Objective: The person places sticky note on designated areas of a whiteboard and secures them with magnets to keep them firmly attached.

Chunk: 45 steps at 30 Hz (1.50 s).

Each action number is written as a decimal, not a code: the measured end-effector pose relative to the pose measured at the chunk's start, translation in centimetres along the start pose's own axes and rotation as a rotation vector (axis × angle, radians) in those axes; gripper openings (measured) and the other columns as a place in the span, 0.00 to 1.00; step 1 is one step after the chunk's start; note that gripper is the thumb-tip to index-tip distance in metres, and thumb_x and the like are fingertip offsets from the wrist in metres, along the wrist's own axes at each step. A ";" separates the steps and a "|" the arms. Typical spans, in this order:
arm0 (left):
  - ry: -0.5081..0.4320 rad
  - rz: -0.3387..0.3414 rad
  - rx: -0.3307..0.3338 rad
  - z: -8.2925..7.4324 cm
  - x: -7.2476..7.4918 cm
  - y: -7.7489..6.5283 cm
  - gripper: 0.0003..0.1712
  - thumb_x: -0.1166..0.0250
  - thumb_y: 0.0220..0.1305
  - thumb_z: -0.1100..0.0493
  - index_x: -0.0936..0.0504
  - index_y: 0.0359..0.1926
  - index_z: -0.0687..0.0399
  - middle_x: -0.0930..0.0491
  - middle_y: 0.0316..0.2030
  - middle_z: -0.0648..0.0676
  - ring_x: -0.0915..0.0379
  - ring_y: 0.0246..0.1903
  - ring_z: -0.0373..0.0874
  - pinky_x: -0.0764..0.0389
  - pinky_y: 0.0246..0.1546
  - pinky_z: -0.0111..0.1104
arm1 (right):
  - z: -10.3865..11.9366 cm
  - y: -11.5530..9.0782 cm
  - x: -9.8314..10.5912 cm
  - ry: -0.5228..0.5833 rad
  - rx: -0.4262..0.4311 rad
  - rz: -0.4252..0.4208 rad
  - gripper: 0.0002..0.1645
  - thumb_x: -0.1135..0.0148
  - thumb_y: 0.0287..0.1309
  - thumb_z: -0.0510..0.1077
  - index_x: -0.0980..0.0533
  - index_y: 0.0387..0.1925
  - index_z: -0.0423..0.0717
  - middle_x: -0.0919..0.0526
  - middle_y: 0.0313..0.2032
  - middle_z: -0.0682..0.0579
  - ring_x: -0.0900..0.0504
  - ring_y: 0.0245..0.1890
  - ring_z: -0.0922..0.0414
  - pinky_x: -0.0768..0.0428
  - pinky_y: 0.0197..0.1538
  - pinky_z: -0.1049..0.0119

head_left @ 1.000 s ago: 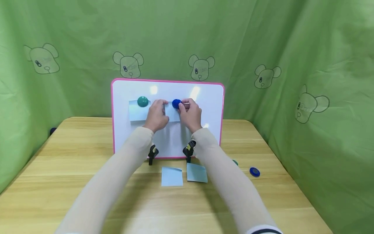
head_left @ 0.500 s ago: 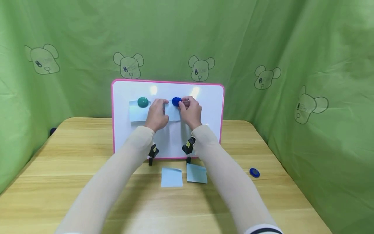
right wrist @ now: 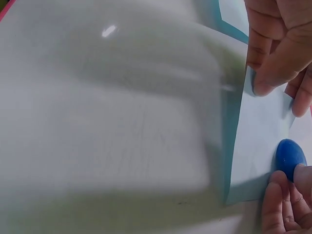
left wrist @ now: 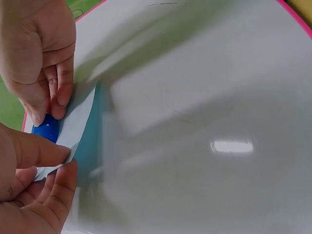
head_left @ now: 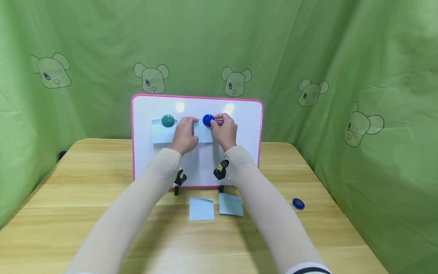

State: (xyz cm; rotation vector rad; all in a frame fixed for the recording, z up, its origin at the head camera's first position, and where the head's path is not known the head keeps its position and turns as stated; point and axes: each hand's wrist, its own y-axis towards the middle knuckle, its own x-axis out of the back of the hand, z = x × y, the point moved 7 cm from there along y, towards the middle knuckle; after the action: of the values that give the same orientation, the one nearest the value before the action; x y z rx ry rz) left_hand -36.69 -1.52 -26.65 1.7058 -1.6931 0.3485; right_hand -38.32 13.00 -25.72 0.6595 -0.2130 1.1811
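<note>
A white board [head_left: 152,161] with a pink frame stands upright on the table. My left hand [head_left: 184,135] pinches the edge of a light blue paper note [right wrist: 256,141] between thumb and fingers, holding it against the board. At the top of that note, my right hand [head_left: 224,132] grips a round blue magnet [head_left: 208,120] with thumb and fingertips. The magnet [right wrist: 288,157] overlaps the note's upper part in the right wrist view. Left of it, a green magnet [head_left: 168,121] sits on the top of another light blue note [head_left: 161,134], partly hidden by my left hand.
Two more light blue notes, a left one [head_left: 202,209] and a right one [head_left: 230,205], lie on the wooden table [head_left: 102,171] before the board. A second blue magnet [head_left: 298,203] lies to the right. Black feet [head_left: 176,190] support the board. Green curtains [head_left: 195,45] surround the table.
Both hands stay almost in place at the note and the blue magnet. The head view has tilted slightly, and a green thing beside the right sleeve is now hidden.
</note>
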 end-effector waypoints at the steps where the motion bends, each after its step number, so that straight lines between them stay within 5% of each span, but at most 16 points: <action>1: 0.002 -0.002 -0.001 0.0 0.0 0.0 0.32 0.37 0.57 0.74 0.31 0.64 0.59 0.31 0.52 0.57 0.31 0.46 0.48 0.24 0.52 0.35 | 0.0 0.1 0.0 -0.003 -0.003 0.001 0.11 0.39 0.65 0.44 0.23 0.45 0.43 0.16 0.39 0.47 0.19 0.41 0.54 0.21 0.46 0.62; 21: -0.006 0.005 -0.002 0.0 0.0 0.0 0.33 0.37 0.56 0.75 0.31 0.64 0.59 0.31 0.55 0.57 0.31 0.48 0.48 0.25 0.54 0.35 | -0.1 0.1 0.1 -0.017 0.002 0.013 0.10 0.39 0.63 0.41 0.24 0.44 0.41 0.20 0.38 0.47 0.22 0.39 0.54 0.22 0.45 0.64; 45: -0.044 0.017 0.004 1.2 0.1 -0.5 0.34 0.38 0.55 0.75 0.31 0.64 0.57 0.32 0.53 0.57 0.31 0.44 0.47 0.22 0.43 0.35 | -2.0 -0.4 0.6 -0.020 -0.050 0.070 0.14 0.40 0.63 0.45 0.25 0.48 0.43 0.21 0.39 0.48 0.23 0.40 0.54 0.20 0.41 0.61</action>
State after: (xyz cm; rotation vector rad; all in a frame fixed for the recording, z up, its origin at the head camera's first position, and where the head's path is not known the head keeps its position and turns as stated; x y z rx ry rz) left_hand -36.58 -2.44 -27.57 1.7144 -1.7400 0.3248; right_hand -38.05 14.55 -27.16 0.6240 -0.2838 1.2330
